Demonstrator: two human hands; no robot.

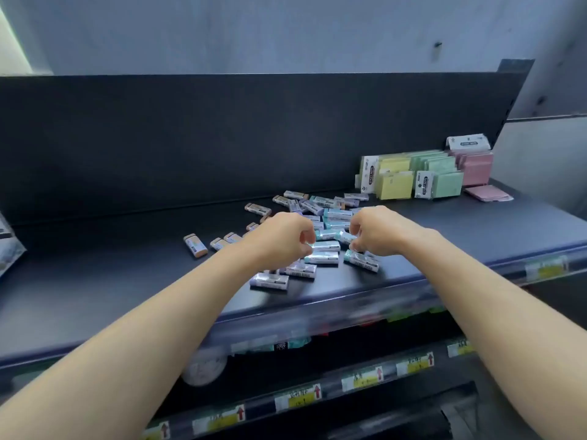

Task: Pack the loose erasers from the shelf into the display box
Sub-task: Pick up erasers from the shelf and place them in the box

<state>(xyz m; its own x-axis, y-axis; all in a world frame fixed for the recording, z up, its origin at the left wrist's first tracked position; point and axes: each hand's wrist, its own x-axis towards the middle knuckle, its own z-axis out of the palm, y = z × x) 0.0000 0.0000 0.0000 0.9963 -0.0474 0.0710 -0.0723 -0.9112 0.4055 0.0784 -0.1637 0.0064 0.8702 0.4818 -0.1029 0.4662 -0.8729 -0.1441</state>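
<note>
Here, from the head camera: reaching with both bare forearms over a dark shelf point(111, 274). Strewn across its middle, loose erasers point(320, 214) in teal, lilac and tan wrappers, piled at the centre, scattered singly toward the left. Left hand point(282, 239) down among them, grip curled and pinching a teal-ended eraser point(327, 246) by one end. Right hand point(381, 233) just beside, grip curled onto a teal eraser point(345, 238), fingertips partly hidden under the knuckles. Hands near each other, not touching. Standing at the shelf's right rear, sticky note packs point(413, 176) in yellow, green and pink. Below, price labels point(298, 400) along a lower rail.
</note>
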